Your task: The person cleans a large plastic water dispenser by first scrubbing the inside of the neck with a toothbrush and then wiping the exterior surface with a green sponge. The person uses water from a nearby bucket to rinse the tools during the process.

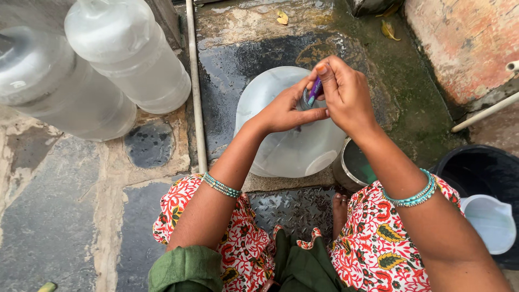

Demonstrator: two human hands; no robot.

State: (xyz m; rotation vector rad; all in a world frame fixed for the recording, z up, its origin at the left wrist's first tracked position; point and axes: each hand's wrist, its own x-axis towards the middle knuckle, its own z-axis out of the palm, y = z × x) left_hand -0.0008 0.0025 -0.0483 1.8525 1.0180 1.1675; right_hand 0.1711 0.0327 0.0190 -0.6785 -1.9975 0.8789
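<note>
Hands together over clear water jug, right hand pinching purple brush, left hand gripping jug's neck.

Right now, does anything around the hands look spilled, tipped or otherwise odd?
Two clear plastic water jugs lie on their sides at upper left. The stone floor is wet and mossy. The right hand and left hand hold a small purple sachet over a third clear jug.
</note>
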